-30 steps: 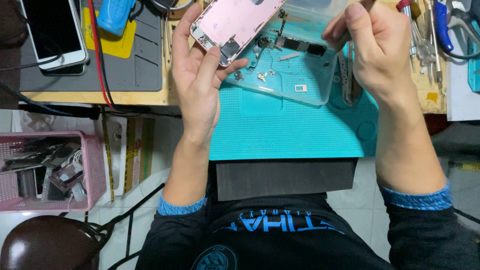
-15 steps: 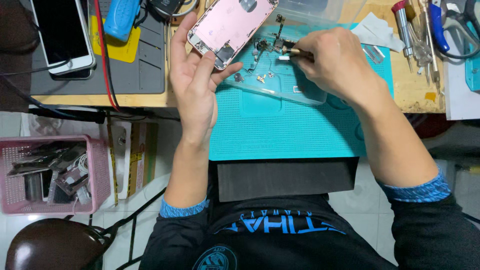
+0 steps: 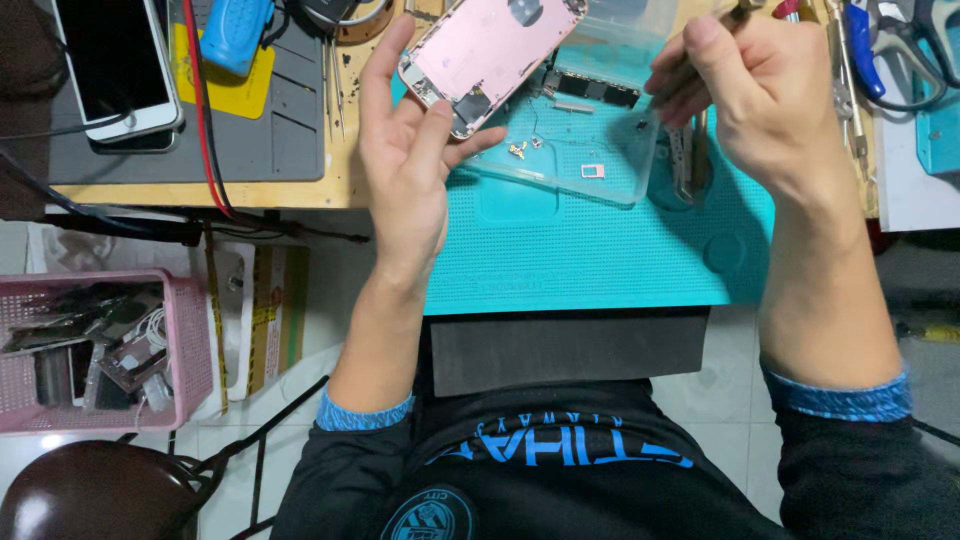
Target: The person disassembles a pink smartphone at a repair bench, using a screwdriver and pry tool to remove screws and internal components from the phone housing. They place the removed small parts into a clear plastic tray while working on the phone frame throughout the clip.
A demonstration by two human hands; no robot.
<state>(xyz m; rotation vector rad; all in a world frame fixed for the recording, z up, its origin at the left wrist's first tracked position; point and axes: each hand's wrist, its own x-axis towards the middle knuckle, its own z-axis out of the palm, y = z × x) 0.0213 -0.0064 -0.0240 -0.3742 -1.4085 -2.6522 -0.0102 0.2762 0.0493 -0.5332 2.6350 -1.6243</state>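
My left hand (image 3: 408,170) holds a pink phone back housing (image 3: 490,45) by its lower edge, tilted up over the bench. My right hand (image 3: 765,100) is raised to the right of it, fingers pinched on a thin metal tool (image 3: 742,8) whose tip I cannot make out. Between and below the hands lies a clear plastic tray (image 3: 560,188) with small screws, a dark circuit strip (image 3: 590,88) and a tiny white part (image 3: 592,171). The tray rests on a teal work mat (image 3: 600,265).
A white phone (image 3: 110,70) lies on a grey mat (image 3: 270,140) at the left, with a blue device (image 3: 235,35) and a red cable (image 3: 205,130). Metal tweezers (image 3: 688,160) and blue-handled pliers (image 3: 868,60) sit at the right. A pink basket (image 3: 190,350) of parts stands below left.
My right hand has lifted out of the tray and moved right and up with the thin tool. My left hand has kept hold of the pink housing.
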